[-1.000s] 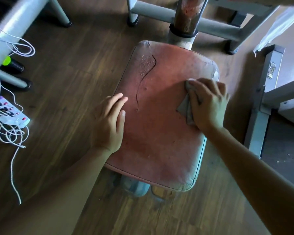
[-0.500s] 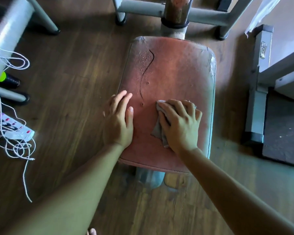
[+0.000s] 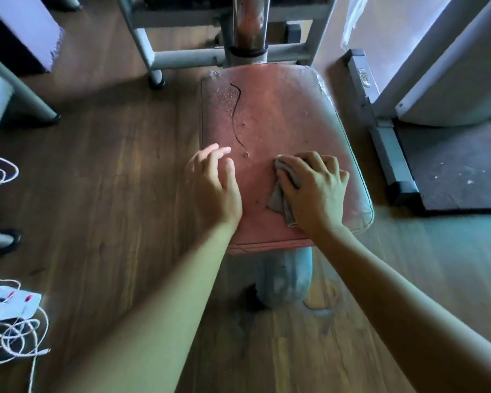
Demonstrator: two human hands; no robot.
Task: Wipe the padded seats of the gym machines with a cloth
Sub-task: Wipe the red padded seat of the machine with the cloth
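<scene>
A worn red padded seat [image 3: 278, 114] with a long dark crack near its far left corner fills the middle of the view. My right hand [image 3: 313, 191] presses a grey cloth [image 3: 281, 198] flat onto the near right part of the seat; most of the cloth is hidden under the palm. My left hand [image 3: 213, 185] rests on the seat's left edge, fingers spread, holding nothing.
A rusty post [image 3: 248, 22] and grey machine frame [image 3: 182, 56] rise behind the seat. Another machine's grey base [image 3: 380, 129] and a dark mat [image 3: 451, 165] lie to the right. A white power strip [image 3: 10, 304] with tangled cords sits on the wooden floor at left.
My right hand slid the cloth from the seat's far right corner toward the near middle, then a little to the right. The left hand stayed on the left edge.
</scene>
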